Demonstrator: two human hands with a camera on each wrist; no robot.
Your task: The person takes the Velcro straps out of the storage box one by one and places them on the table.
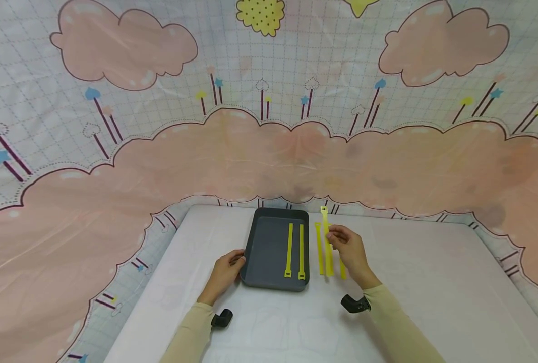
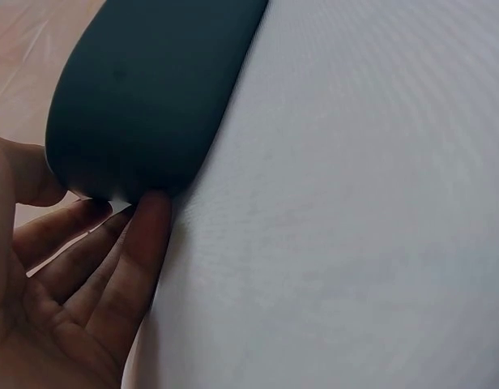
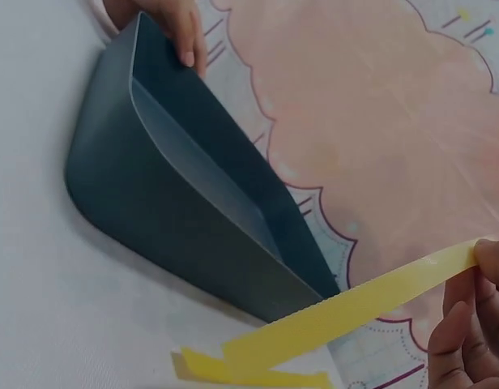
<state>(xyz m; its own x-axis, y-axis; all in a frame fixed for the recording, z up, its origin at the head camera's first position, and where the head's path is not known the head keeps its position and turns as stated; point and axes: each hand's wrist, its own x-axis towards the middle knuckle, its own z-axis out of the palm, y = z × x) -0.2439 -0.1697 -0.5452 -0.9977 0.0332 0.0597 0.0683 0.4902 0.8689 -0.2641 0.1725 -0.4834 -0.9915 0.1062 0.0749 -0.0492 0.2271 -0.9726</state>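
A dark grey rectangular tray (image 1: pixel 269 252) stands on the white table, with two yellow hook-and-loop cable ties (image 1: pixel 289 250) lying lengthwise in its right half. My left hand (image 1: pixel 227 269) holds the tray's left wall; in the left wrist view its fingertips (image 2: pixel 148 212) press the outer side. Between thumb and fingers, my right hand (image 1: pixel 348 249) pinches another yellow cable tie (image 3: pixel 355 312), raised just right of the tray with its slotted head pointing away. Below it, one more yellow tie (image 1: pixel 319 252) lies on the table, and another (image 1: pixel 343 269) is partly hidden by the right hand.
The white table (image 1: pixel 414 282) extends to both sides of the tray. Behind it hangs a patterned cloth (image 1: pixel 341 166) with pink clouds. Each wrist carries a black camera mount (image 1: pixel 356 304).
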